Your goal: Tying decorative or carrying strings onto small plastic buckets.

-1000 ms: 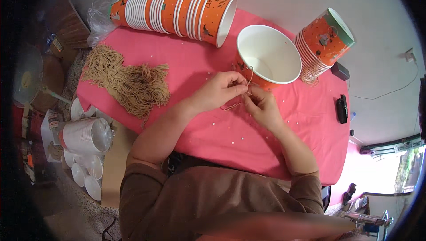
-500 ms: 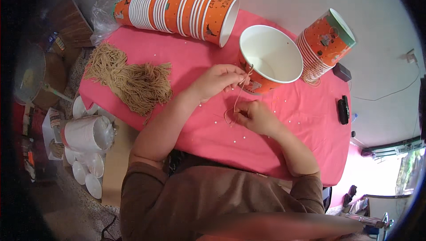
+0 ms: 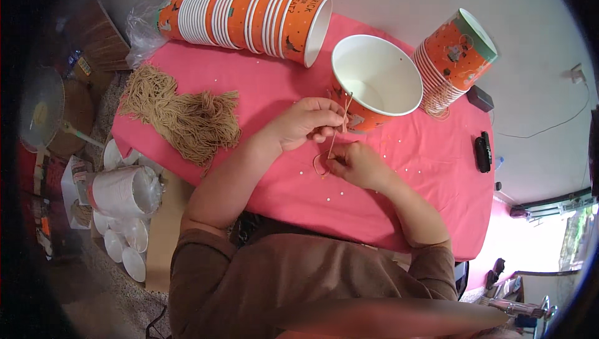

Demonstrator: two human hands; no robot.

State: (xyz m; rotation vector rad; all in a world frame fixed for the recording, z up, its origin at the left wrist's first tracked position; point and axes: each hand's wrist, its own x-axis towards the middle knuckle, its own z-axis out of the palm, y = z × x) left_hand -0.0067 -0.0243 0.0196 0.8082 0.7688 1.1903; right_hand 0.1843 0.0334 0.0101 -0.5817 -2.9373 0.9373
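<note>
An orange paper bucket with a white inside and rim stands upright in front of me, its mouth facing up. A thin tan cord hangs at its near left side. My left hand pinches the cord's upper part close beside the bucket's wall; the cord's tip shows just above the fingers. Lower and nearer to me, my right hand is closed on the cord's lower part, with a small loop of it beside the fingertips. Whether the cord passes through the bucket's wall I cannot tell.
A bundle of tan cords lies left on the pink tablecloth. Nested orange buckets lie along the back. Another stack stands upside down at right, near a black object. Small white dots are scattered about. Wrapped white cups stand lower left.
My left hand has shifted slightly down, and the cord between my hands now looks straighter. The right hand stays nearly in place. The whole view has shifted a little.
</note>
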